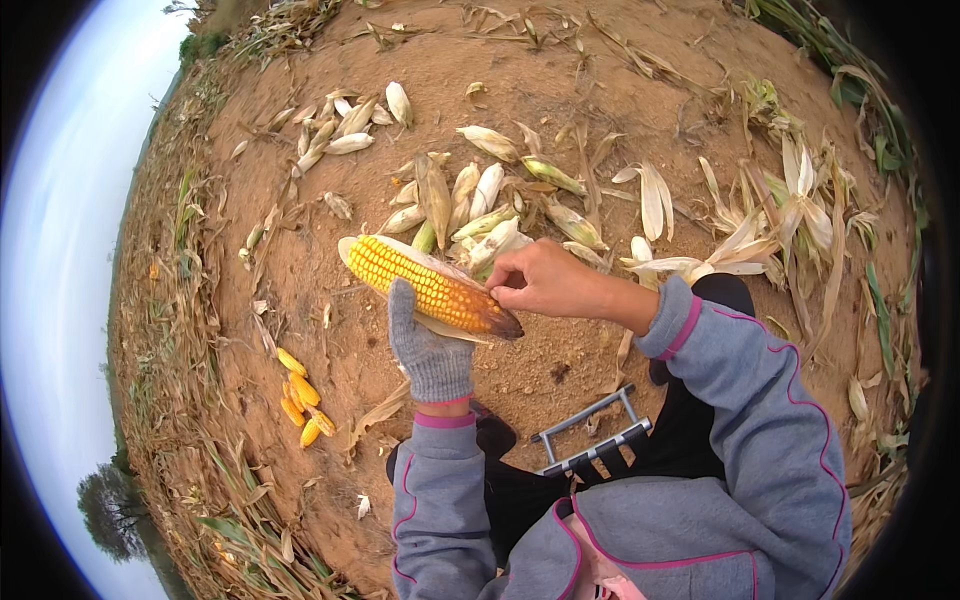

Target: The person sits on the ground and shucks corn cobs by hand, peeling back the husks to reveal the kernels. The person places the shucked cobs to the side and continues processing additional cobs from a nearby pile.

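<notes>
My left hand (431, 356), in a grey knit glove, grips a large ear of corn (420, 281) from below. Its yellow kernels are bared along the upper side, and the end toward my right is brown and dark. Pale husk (450, 327) still lies along the ear's edges and underside. My bare right hand (544, 283) is at the dark end, thumb and forefinger pinched together at the husk's edge. Whether a strip of husk is between those fingertips is too small to tell. Just beyond my hands lies a heap of unhusked ears (480, 191).
Several husked yellow ears (302, 394) lie on the soil at left. More ears in husk (337, 127) lie farther off. Peeled husks (724, 259) are piled at right. A metal-framed folding stool (592, 450) shows between my legs. Dry stalks (161, 360) line the left side.
</notes>
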Tool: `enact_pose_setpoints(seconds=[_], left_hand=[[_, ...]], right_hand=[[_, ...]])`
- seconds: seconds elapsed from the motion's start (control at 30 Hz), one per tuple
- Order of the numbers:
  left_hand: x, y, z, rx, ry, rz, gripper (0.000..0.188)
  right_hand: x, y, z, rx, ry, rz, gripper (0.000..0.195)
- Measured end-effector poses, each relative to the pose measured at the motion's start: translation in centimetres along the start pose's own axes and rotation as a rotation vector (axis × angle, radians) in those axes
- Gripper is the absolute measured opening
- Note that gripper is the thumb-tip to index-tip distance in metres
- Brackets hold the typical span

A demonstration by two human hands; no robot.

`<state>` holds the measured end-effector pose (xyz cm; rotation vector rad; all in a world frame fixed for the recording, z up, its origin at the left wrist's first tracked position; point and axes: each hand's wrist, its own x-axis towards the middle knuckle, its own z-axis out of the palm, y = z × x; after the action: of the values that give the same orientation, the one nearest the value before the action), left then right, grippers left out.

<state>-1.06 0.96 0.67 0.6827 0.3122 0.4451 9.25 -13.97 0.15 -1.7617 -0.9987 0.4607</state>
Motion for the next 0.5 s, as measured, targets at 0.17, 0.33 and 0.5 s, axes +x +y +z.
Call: enact_pose_setpoints(seconds=[0.17, 0.33, 0.5], left_hand=[[-0.3, 0.3, 1.0, -0.044, 0.014, 0.002, 0.05], [-0.1, -0.2, 0.8, -0.014, 0.024, 0.021, 0.049], [-1.0, -0.7, 1.1, 0.161, -0.056, -0.058, 0.046]], right_hand=[[0.3, 0.2, -0.2, -0.283, 0.169, -0.055, 0.014], [1.0, 1.1, -1.9, -0.501, 0.407, -0.114, 0.01], [1.6, 1.7, -4.6, -0.756, 0.567, -0.056, 0.01]])
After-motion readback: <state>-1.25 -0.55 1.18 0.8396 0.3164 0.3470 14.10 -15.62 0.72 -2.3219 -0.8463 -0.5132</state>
